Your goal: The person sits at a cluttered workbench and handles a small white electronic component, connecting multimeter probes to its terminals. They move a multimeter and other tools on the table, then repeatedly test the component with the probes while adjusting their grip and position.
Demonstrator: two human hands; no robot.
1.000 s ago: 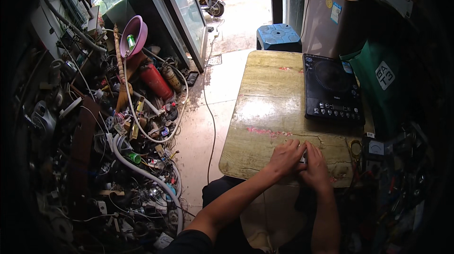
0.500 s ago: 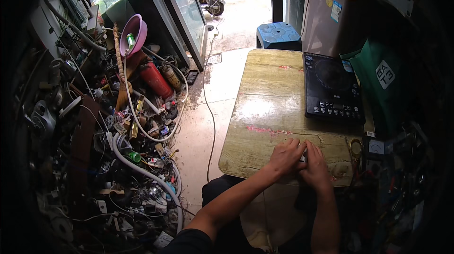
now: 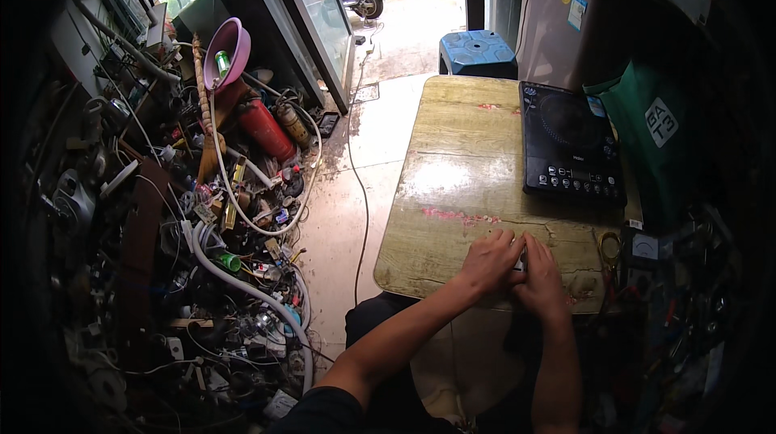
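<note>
Worn wood of a table [image 3: 461,191] is seen with a small pale object [image 3: 521,260] at its 6 o'clock edge, pinched between the left hand [image 3: 489,260] and right hand [image 3: 540,276], apparently being worked; careful fingertip control seems needed next.

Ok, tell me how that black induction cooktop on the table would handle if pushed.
The induction cooktop looks flat and rigid, so it would probably slide rather than tip or roll. Its glossy top may be fragile. The table looks smooth, so little drag.
</note>
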